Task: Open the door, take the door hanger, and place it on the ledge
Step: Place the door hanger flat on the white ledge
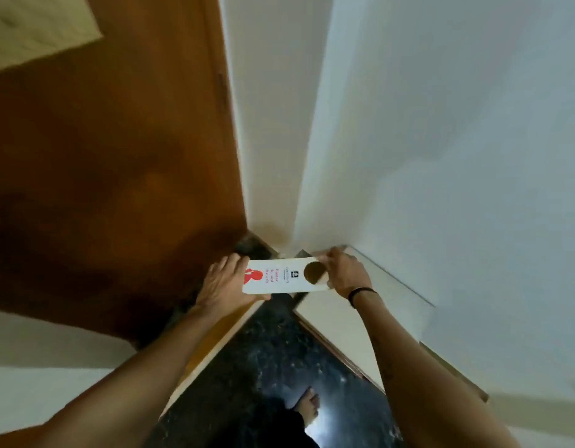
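A white door hanger [279, 275] with a red figure, red lettering and a round hole is held flat between both hands at the middle of the view. My left hand [223, 282] grips its printed end. My right hand [344, 274] pinches the end with the hole. The brown wooden door [118, 156] fills the left side and stands beside my left hand. A white ledge [370, 305] runs along the foot of the right wall, directly under and behind my right hand.
White walls [441, 124] meet in a corner straight ahead. The floor [266, 350] below is dark polished stone, with my bare foot [308, 405] on it. A black band sits on my right wrist.
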